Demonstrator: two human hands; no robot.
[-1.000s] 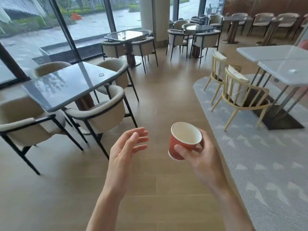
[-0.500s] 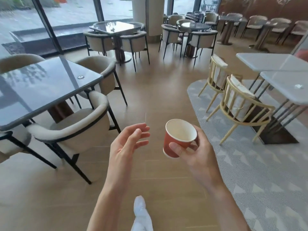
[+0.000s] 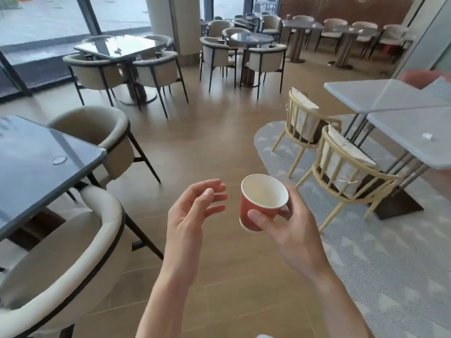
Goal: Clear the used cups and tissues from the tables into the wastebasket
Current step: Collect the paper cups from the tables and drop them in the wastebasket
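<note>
Here the right hand (image 3: 288,230) grips a red paper cup (image 3: 262,203), thumb across its side. The left hand (image 3: 192,211) hovers beside it, fingers relaxed and empty.

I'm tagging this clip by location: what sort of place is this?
Most likely a cafe or lounge seating area: many small tables ringed by cushioned armchairs, tall windows, and a red paper cup held in the right hand.

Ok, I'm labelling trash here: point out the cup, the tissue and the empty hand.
cup (image 3: 249,211), head view, red side wall
tissue (image 3: 427,136), head view, middle of the wad
left hand (image 3: 189,217), head view, palm
</note>
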